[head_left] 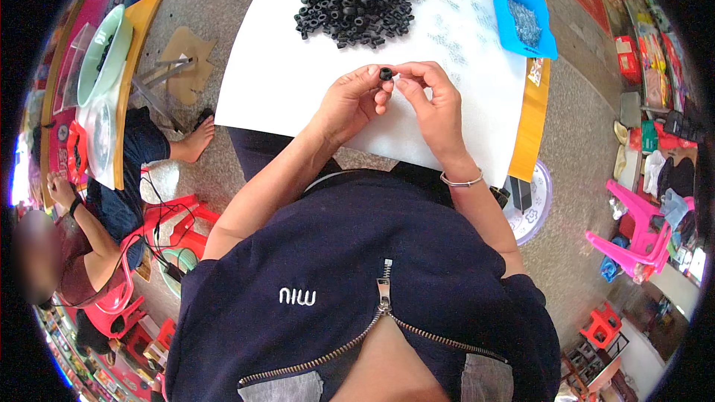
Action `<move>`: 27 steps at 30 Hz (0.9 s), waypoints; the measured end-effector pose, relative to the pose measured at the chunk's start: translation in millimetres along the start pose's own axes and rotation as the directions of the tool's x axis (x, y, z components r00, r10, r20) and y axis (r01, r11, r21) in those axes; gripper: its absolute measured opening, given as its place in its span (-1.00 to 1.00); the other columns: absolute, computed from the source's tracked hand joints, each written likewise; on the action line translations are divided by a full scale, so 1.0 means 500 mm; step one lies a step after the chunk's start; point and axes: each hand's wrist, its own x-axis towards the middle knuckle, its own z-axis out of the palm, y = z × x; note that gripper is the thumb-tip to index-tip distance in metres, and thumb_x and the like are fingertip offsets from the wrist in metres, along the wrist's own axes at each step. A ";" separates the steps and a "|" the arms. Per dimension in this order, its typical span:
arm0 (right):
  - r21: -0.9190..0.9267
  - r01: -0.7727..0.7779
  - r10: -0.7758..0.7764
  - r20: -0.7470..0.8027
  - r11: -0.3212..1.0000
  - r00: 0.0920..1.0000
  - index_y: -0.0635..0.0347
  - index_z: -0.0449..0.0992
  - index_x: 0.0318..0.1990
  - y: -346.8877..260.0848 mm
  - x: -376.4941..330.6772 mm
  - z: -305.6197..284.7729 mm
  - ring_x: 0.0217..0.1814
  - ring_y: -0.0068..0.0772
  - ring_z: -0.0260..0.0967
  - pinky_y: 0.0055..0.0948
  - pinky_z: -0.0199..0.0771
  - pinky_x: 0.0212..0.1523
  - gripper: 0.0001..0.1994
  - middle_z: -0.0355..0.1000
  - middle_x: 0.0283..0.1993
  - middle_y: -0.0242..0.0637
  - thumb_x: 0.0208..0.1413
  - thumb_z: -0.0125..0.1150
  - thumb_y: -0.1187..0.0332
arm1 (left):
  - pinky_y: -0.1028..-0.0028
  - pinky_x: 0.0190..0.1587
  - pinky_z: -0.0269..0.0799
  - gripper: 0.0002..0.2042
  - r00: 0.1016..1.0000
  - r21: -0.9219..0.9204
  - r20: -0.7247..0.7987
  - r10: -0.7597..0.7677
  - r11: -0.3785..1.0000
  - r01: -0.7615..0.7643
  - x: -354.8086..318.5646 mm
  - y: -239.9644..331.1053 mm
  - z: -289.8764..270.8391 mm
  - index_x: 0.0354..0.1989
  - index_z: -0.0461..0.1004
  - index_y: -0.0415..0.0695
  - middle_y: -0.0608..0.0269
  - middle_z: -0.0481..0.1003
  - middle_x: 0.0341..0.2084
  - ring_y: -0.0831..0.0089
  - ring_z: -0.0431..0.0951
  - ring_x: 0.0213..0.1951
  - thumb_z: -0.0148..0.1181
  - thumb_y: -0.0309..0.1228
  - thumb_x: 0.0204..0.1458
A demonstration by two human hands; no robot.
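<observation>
1. Fingers of both hands met over the white sheet [283,82] that covered the table, pinching one small black ring [386,74] between them.
2. The left hand [348,100] was closed on the ring from its side, thumb and forefinger clamped so the part sat raised above the sheet, probably to keep its opening in sight.
3. The right hand [432,100] curled in from the other side, fingertips touching the same ring; whether it also held a small metal piece I could not tell, since the fingers hid that spot.
4. A heap of black rings [356,4] lay at the far edge of the sheet, well apart from the hands but within reach, seemingly as stock.
5. Small silvery metal pieces [454,30] were scattered on the sheet between the heap and a blue tray [547,46], which held more of them at the right corner.
6. Another person sat at a neighbouring table [138,37] on the left, hands apart from this work.
</observation>
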 end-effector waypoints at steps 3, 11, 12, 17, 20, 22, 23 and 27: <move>0.052 0.071 -0.073 0.035 0.996 0.997 0.27 0.51 -0.23 -0.003 -0.001 0.008 -0.28 -0.57 0.35 -0.59 0.36 -0.21 -0.86 0.39 -0.28 -0.33 0.03 0.16 0.53 | 0.61 -0.44 0.35 -0.74 1.000 -0.034 -0.013 -0.019 0.999 0.019 0.002 0.001 -0.001 -0.16 0.40 -0.23 0.33 0.44 -0.44 0.60 0.39 -0.48 0.03 -0.27 0.17; 0.023 -0.008 0.009 -0.039 1.000 0.999 0.34 0.46 -0.30 0.039 -0.014 0.018 -0.32 -0.53 0.36 -0.54 0.41 -0.29 -0.92 0.36 -0.26 -0.26 0.04 0.11 0.57 | 0.57 -0.37 0.38 -0.75 0.994 0.091 -0.098 0.040 0.995 -0.031 0.003 -0.016 0.027 -0.05 0.38 -0.28 0.27 0.46 -0.38 0.56 0.42 -0.43 0.01 -0.39 0.17; 0.071 -0.038 0.041 -0.042 0.997 0.998 0.35 0.45 -0.29 0.027 -0.014 0.020 -0.32 -0.55 0.36 -0.54 0.42 -0.30 -0.92 0.36 -0.27 -0.25 0.06 0.10 0.55 | 0.57 -0.37 0.39 -0.74 0.992 0.100 -0.108 0.061 0.994 -0.050 0.001 -0.016 0.024 -0.03 0.37 -0.28 0.25 0.46 -0.36 0.56 0.42 -0.43 0.02 -0.42 0.17; -0.174 0.062 -0.076 -0.072 0.983 0.995 0.29 0.46 -0.29 0.009 -0.021 0.000 -0.30 -0.42 0.36 -0.46 0.38 -0.26 -0.92 0.38 -0.32 -0.24 0.06 0.13 0.50 | 0.58 -0.39 0.42 -0.78 0.992 0.110 -0.099 0.083 0.991 -0.072 0.002 -0.022 0.011 -0.07 0.39 -0.27 0.20 0.47 -0.35 0.54 0.44 -0.44 0.05 -0.45 0.14; -0.408 0.149 -0.223 -0.140 0.901 0.965 0.24 0.47 -0.31 0.032 -0.025 -0.053 -0.31 -0.38 0.36 -0.46 0.35 -0.26 -0.93 0.40 -0.36 -0.27 0.03 0.16 0.49 | 0.57 -0.38 0.43 -0.80 0.989 0.101 -0.115 0.087 0.992 -0.076 0.001 -0.016 0.016 -0.12 0.41 -0.26 0.19 0.47 -0.35 0.54 0.44 -0.43 0.06 -0.43 0.14; -0.435 -0.009 -0.125 -0.279 0.900 0.952 0.25 0.49 -0.36 0.056 -0.030 -0.110 -0.35 -0.39 0.37 -0.48 0.36 -0.28 -0.95 0.41 -0.39 -0.26 0.00 0.18 0.51 | 0.57 -0.38 0.43 -0.80 0.986 0.083 -0.136 0.092 0.993 -0.081 0.003 -0.016 0.023 -0.13 0.41 -0.25 0.18 0.47 -0.36 0.54 0.44 -0.42 0.07 -0.42 0.14; -0.493 -0.043 -0.133 -0.316 0.869 0.939 0.25 0.50 -0.35 0.070 -0.032 -0.134 -0.36 -0.39 0.37 -0.49 0.36 -0.31 -0.94 0.41 -0.40 -0.27 -0.01 0.20 0.51 | 0.57 -0.38 0.43 -0.80 0.986 0.111 -0.137 0.095 0.991 -0.080 0.004 -0.016 0.025 -0.13 0.41 -0.26 0.18 0.47 -0.36 0.54 0.44 -0.42 0.07 -0.42 0.14; -0.628 -0.110 -0.071 -0.255 0.770 0.964 0.20 0.51 -0.35 0.074 -0.034 -0.143 -0.35 -0.38 0.34 -0.42 0.29 -0.25 -0.90 0.42 -0.39 -0.32 -0.06 0.25 0.44 | 0.57 -0.38 0.43 -0.78 0.989 0.108 -0.128 0.073 0.992 -0.059 0.008 -0.009 0.024 -0.12 0.40 -0.27 0.17 0.46 -0.36 0.55 0.44 -0.43 0.08 -0.40 0.14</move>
